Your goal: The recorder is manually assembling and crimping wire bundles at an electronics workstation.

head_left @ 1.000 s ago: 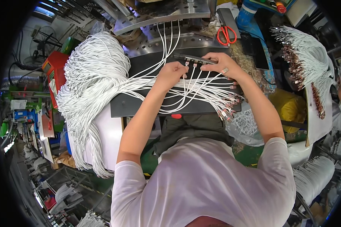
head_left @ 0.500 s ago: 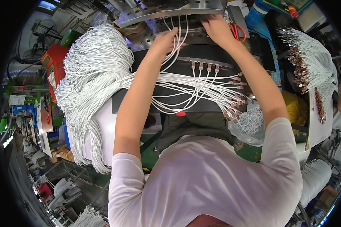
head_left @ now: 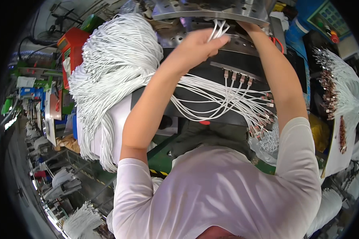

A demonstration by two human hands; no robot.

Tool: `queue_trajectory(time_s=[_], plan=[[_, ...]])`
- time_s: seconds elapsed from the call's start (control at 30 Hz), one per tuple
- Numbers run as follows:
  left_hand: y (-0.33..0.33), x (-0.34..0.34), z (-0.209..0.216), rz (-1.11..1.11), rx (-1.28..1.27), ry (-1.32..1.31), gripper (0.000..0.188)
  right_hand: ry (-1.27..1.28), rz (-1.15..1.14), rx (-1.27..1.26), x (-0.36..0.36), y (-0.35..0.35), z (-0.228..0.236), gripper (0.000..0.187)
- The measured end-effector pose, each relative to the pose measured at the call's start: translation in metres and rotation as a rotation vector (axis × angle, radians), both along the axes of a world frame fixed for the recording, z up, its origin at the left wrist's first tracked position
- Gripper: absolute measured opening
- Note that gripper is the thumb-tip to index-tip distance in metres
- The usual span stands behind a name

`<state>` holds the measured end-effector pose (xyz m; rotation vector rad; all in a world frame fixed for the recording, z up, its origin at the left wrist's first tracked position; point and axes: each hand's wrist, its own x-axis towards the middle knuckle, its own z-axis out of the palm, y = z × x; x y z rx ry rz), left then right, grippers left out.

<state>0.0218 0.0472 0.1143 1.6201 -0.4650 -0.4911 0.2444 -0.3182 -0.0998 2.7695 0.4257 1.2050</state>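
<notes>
My left hand point(head_left: 199, 48) is closed around several white cables point(head_left: 219, 30) just in front of the metal machine point(head_left: 211, 15). The cables rise from the fist toward the underside of the machine's upper plate. My right hand point(head_left: 246, 25) reaches under that plate's right part; its fingers are hidden there. On the black work surface point(head_left: 195, 108), a narrow dark strip point(head_left: 237, 71) has several cable connectors point(head_left: 234, 75) lined up along it. More white cables point(head_left: 211, 89) run rightward across the surface, ending in a cluster of brownish connectors point(head_left: 261, 121).
A large bundle of white cables point(head_left: 115, 51) is heaped at my left. To the right hangs another bundle with brownish ends point(head_left: 331, 87). A red-handled tool point(head_left: 280, 43) lies by the machine's right side. A plastic bag of white pieces point(head_left: 269, 143) sits below the surface's right edge.
My left hand has moved right and now grips the cables, where its fingers were loose around them. My right hand has gone further under the plate. The whole view has shifted.
</notes>
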Motion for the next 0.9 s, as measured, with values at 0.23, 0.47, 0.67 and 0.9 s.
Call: queue_trajectory(time_s=[0.23, 0.47, 0.67, 0.9], plan=[[0.198, 0.066, 0.083, 0.883, 0.585, -0.641, 0.047, 0.138, 0.230, 0.518, -0.094, 0.060, 0.070, 0.041], [0.123, -0.054, -0.030, 0.329, 0.510, -0.719, 0.020, 0.512, 0.037, 0.520, -0.255, 0.105, 0.122, 0.036], [-0.001, -0.137, -0.092, -0.105, 0.391, -1.194, 0.021, 0.689, 0.157, 0.594, -0.336, 0.081, 0.147, 0.028], [-0.023, -0.123, -0.086, -0.038, 0.393, -1.159, 0.016, 0.743, 0.166, 0.567, -0.358, 0.079, 0.129, 0.025]])
